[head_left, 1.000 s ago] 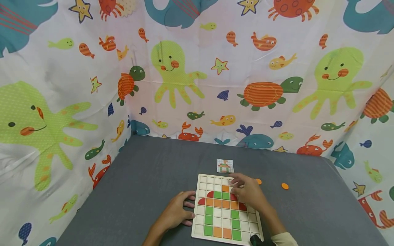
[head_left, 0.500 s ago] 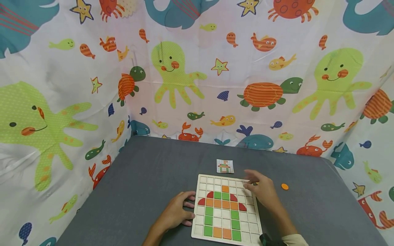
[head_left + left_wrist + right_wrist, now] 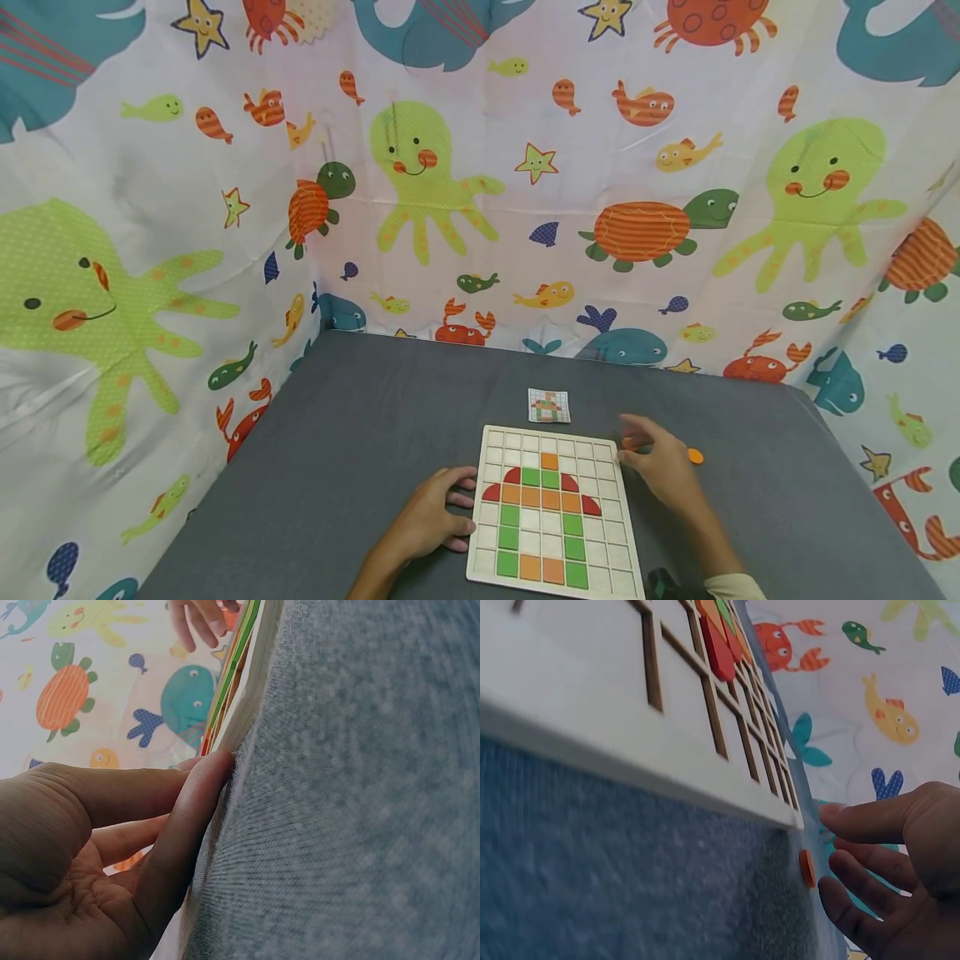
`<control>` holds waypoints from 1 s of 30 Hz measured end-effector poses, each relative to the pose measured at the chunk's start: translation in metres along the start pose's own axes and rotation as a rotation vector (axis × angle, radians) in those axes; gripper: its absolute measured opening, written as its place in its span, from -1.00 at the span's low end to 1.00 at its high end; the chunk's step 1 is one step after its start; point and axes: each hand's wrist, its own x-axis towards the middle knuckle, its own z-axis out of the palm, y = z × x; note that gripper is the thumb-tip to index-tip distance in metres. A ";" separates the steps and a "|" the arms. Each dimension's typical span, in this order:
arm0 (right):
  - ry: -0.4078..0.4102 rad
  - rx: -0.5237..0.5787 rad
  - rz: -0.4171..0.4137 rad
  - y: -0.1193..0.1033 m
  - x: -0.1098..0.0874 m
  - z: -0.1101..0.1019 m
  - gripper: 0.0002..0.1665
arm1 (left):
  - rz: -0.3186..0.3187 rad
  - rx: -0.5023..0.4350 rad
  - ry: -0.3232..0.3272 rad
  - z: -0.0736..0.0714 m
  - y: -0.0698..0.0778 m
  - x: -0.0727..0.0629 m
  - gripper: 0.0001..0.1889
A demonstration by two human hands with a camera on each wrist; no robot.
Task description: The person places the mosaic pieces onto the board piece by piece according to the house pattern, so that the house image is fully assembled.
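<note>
A wooden grid board [image 3: 611, 533] lies on the table with green, orange and red tiles set in its squares. My left hand [image 3: 427, 517] rests at its left edge; in the left wrist view its fingertips [image 3: 214, 769] touch the rim. Beyond the board's far right corner, my right hand [image 3: 660, 462] is over an orange disc [image 3: 807, 868], which lies flat on the cloth. Thumb and fingers are spread apart near that disc, with nothing held between them. Another orange disc [image 3: 696, 456] lies just right of this hand.
A small printed card [image 3: 548, 406] with a coloured grid pattern lies behind the board. Grey cloth covers the table [image 3: 360, 417]. A curtain [image 3: 480, 333] printed with sea animals hangs around the back and sides.
My right hand has moved from above the board's upper right squares rightward, off the board, to the nearer orange disc. The left hand has stayed at the left edge.
</note>
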 end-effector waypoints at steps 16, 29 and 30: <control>-0.057 -0.045 0.001 0.014 0.003 -0.005 -0.25 | -0.010 0.005 -0.001 0.000 0.000 0.000 -0.17; -0.044 -0.092 -0.012 0.016 0.005 -0.006 -0.34 | -0.013 0.005 0.001 0.001 0.001 0.000 -0.17; -0.042 -0.087 -0.013 0.016 0.004 -0.006 -0.33 | -0.014 0.006 0.001 0.001 0.000 0.000 -0.17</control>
